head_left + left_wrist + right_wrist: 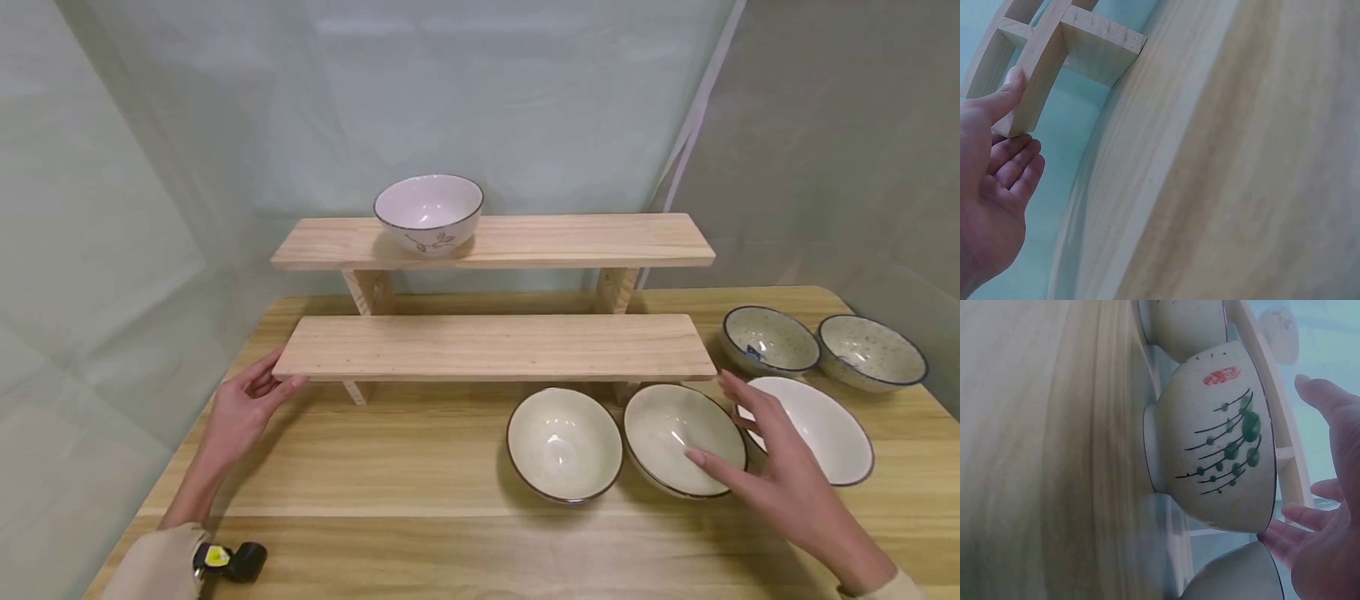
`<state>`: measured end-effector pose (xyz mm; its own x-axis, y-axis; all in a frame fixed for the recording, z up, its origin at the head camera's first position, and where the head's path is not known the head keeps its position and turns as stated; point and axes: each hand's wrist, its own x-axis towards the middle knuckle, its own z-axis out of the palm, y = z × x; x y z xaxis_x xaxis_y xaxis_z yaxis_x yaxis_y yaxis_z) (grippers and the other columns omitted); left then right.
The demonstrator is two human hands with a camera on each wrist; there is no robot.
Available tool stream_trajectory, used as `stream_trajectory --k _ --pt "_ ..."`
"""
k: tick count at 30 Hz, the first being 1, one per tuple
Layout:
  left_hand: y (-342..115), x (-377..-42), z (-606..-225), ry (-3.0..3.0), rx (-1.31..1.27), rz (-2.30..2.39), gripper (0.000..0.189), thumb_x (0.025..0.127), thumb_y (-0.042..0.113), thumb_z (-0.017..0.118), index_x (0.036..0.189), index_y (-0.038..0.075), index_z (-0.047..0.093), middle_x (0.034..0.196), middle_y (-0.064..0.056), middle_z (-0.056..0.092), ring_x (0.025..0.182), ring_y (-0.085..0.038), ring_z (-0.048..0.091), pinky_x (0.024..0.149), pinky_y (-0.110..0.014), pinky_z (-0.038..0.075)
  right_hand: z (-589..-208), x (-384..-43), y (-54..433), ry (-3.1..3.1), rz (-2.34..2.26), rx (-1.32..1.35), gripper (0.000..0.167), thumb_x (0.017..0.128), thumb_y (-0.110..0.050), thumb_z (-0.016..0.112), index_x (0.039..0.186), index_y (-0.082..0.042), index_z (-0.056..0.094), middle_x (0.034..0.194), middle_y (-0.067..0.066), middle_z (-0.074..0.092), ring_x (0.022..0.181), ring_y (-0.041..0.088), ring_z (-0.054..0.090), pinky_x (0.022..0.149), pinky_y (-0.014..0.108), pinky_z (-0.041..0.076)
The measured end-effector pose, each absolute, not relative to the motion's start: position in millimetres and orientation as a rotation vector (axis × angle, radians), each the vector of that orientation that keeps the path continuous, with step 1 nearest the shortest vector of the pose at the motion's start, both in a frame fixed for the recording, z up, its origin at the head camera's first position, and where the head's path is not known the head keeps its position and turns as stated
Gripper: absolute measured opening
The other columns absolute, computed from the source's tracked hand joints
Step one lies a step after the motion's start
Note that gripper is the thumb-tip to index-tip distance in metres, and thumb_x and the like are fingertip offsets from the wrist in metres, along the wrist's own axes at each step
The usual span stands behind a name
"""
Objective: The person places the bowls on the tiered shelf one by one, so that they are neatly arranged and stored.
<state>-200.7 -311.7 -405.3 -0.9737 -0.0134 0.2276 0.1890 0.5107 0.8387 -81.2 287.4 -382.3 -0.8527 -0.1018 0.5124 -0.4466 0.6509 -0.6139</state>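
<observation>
My left hand (242, 414) grips the left end of the lower board of a two-tier wooden shelf (495, 346). In the left wrist view the thumb lies on one face of the board and the fingers curl at its end. My right hand (783, 467) is spread over a cream bowl (678, 433), its thumb above the bowl's inside and its fingertips by the far right rim. Green and red painting shows on that bowl's side (1222, 437) in the right wrist view. Beside it on the left sits another cream bowl (562, 442); on the right, a white bowl (813, 425), partly hidden by my fingers.
On the shelf's upper board stands a white bowl with a leaf pattern (431, 212). Two speckled blue-rimmed bowls (772, 337) sit at the back right of the wooden table (375, 492). Pale cloth (525, 108) hangs behind and at both sides.
</observation>
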Motion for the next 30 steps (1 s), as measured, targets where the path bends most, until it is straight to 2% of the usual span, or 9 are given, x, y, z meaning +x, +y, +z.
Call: stream_trajectory --k 9,16,20,30 --pt "-312.9 -201.9 -406.1 -2.542 -0.151 -1.472 0.069 0.103 0.020 0.067 0.156 -0.009 0.034 0.144 -0.038 0.049 0.101 0.015 0.054 0.079 -0.008 0.050 -384.2 -72.2 285.1 -2.460 1.074 0.403 0.101 0.072 0.005 0.091 0.158 -0.003 0.038 0.150 0.025 0.044 0.135 -0.004 0.036 0.103 0.005 0.031" --pt "-311.0 -201.6 -405.8 -2.541 -0.156 -1.445 0.069 0.103 0.022 0.068 0.156 -0.009 0.036 0.144 -0.038 0.049 0.103 0.014 0.054 0.081 -0.007 0.049 -387.9 -64.1 281.6 -2.445 0.953 0.387 0.101 0.066 -0.004 0.096 0.153 0.000 0.044 0.143 0.026 0.050 0.134 -0.005 0.032 0.107 0.006 0.021" --pt "-310.8 -201.4 -405.5 -2.529 -0.171 -1.454 0.068 0.103 0.021 0.068 0.155 -0.010 0.036 0.143 -0.038 0.050 0.103 0.013 0.055 0.081 -0.008 0.049 -389.7 -57.5 277.7 -2.449 0.941 0.354 0.100 0.067 -0.005 0.096 0.153 0.000 0.045 0.142 0.025 0.050 0.135 -0.004 0.032 0.108 0.007 0.019" --pt "-312.1 -202.4 -406.6 -2.533 -0.156 -1.459 0.068 0.103 0.020 0.067 0.156 -0.009 0.036 0.144 -0.037 0.049 0.103 0.015 0.054 0.081 -0.007 0.049 -398.6 -45.4 272.1 -2.417 1.034 0.264 0.096 0.069 0.006 0.093 0.152 0.003 0.046 0.147 0.024 0.045 0.133 -0.002 0.034 0.101 0.004 0.032"
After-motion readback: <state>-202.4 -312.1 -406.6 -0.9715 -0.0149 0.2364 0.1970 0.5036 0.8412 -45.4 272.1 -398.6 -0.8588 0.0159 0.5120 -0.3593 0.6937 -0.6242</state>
